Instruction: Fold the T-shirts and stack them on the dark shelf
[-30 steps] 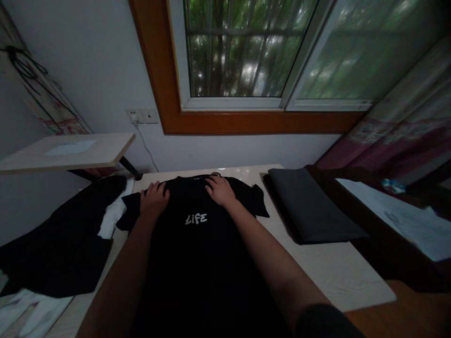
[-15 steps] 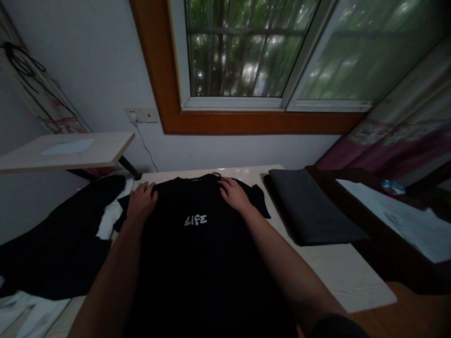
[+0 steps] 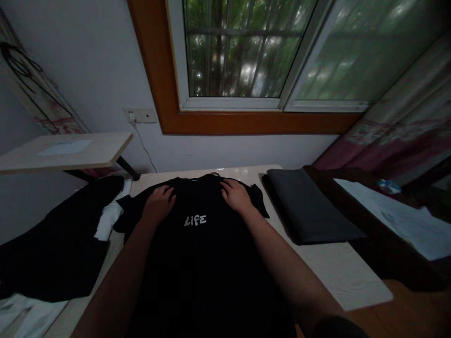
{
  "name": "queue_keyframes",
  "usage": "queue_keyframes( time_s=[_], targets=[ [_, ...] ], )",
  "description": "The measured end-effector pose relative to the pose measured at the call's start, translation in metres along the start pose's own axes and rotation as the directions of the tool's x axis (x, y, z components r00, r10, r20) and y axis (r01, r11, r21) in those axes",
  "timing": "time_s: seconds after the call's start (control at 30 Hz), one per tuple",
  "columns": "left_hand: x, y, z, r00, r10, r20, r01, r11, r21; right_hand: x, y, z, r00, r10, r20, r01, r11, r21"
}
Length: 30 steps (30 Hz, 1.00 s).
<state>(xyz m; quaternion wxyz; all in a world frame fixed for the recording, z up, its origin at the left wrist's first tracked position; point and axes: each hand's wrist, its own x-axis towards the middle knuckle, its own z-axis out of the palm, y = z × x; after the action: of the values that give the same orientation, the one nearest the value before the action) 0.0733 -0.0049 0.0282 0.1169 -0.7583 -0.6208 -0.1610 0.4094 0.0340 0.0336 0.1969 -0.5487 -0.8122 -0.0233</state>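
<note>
A black T-shirt [image 3: 207,263] with white lettering on its chest lies spread over the pale table [image 3: 334,267], its collar toward the wall. My left hand [image 3: 159,205] rests flat on the shirt's upper left part, inward of the left sleeve, fingers stretched out. On the upper right part, near the shoulder, my right hand [image 3: 237,195] lies palm down with fingers extended. Neither hand grips the cloth. The shirt's lower part runs out of view at the bottom.
A dark grey folded item [image 3: 306,202] lies right of the shirt. Dark and white clothes [image 3: 59,244] are heaped at the left, below a raised wooden shelf [image 3: 102,148]. Behind the table are a wall socket [image 3: 139,115] and a window [image 3: 243,56]. A paper sheet [image 3: 394,216] lies far right.
My left hand has slid right, from near the left sleeve toward the collar, leaving that sleeve more visible. My right hand stays nearly in place on the shirt.
</note>
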Motion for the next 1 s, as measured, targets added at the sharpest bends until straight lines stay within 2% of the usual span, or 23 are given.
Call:
queue_keyframes(
  time_s=[0.2, 0.33, 0.43, 0.6, 0.7, 0.83, 1.0],
  targets=[
    [0.002, -0.012, 0.013, 0.998, -0.040, 0.047, 0.039, 0.999, 0.025, -0.002, 0.003, -0.009, 0.999, 0.043, -0.005, -0.043, 0.998, -0.042],
    [0.007, -0.019, 0.013, 0.994, -0.056, 0.096, 0.053, 0.998, 0.032, -0.006, 0.023, -0.016, 0.986, 0.161, -0.040, -0.163, 0.985, -0.062],
    [0.011, -0.023, 0.012, 0.990, -0.070, 0.122, 0.067, 0.997, 0.026, -0.007, 0.035, -0.018, 0.983, 0.181, -0.038, -0.183, 0.982, -0.044],
    [0.009, -0.023, 0.012, 0.989, -0.088, 0.118, 0.086, 0.996, 0.016, -0.003, 0.024, -0.019, 0.995, 0.077, -0.057, -0.078, 0.997, -0.010],
    [0.007, -0.021, 0.013, 0.993, -0.080, 0.090, 0.079, 0.997, 0.015, 0.005, 0.008, -0.017, 0.999, -0.033, 0.004, 0.033, 0.999, 0.017],
    [0.006, -0.020, 0.014, 0.996, -0.067, 0.060, 0.065, 0.997, 0.034, 0.022, -0.008, -0.003, 0.979, -0.190, 0.071, 0.184, 0.980, 0.081],
    [0.006, -0.020, 0.016, 0.995, -0.066, 0.079, 0.060, 0.995, 0.074, 0.047, -0.013, 0.022, 0.979, -0.180, 0.095, 0.169, 0.979, 0.111]
  ],
)
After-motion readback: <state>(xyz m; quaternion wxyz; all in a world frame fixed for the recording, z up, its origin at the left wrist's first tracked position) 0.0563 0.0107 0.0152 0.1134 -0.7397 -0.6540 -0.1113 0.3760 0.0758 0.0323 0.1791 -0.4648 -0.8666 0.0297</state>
